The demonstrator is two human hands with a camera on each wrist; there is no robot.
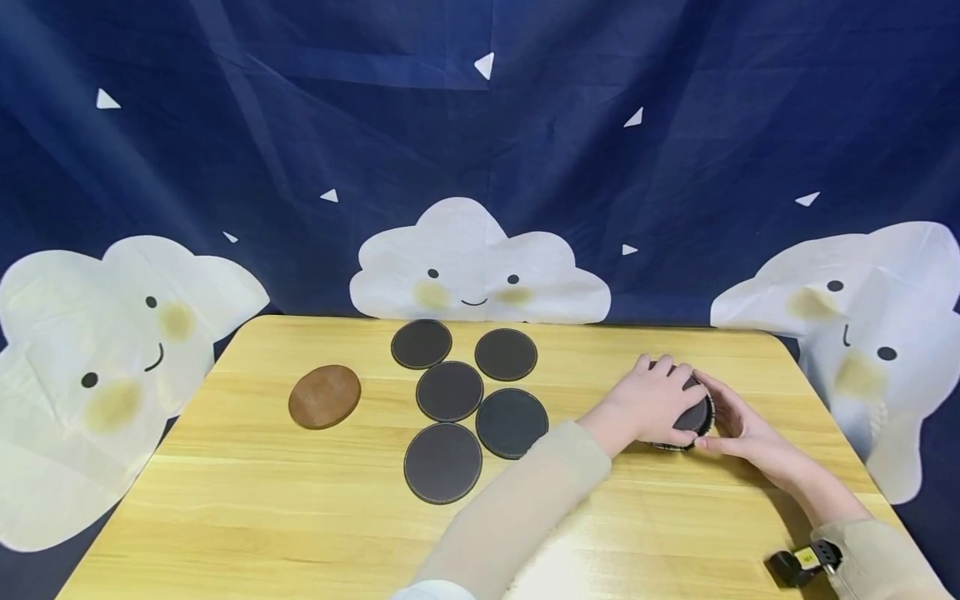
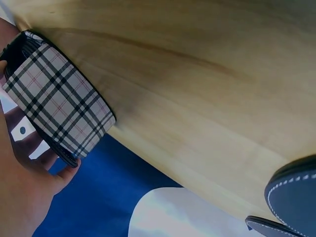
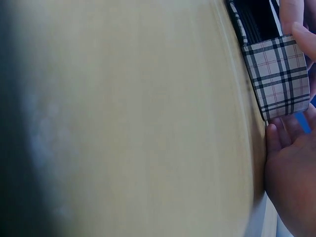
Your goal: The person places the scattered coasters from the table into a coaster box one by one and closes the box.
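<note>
A round plaid coaster holder [image 2: 61, 98] with a black top [image 1: 696, 415] stands at the right of the table. Through a gap in its side, dark stacked edges show in the right wrist view. My left hand [image 1: 651, 404] lies over the top from the left, fingers spread across to the far rim and thumb at the near edge. From the right, my right hand [image 1: 744, 427] curves round the side, its thumb at the near side and fingers behind. Left of my hands lie several round black leather coasters [image 1: 450, 392], with a brown disc [image 1: 324, 397] farther left.
The light wooden table [image 1: 262, 517] ends at a dark blue curtain [image 1: 480, 150] printed with white clouds. A small black camera [image 1: 804, 563] sits at my right sleeve. The left forearm [image 1: 525, 508] crosses the table in front of the black coasters.
</note>
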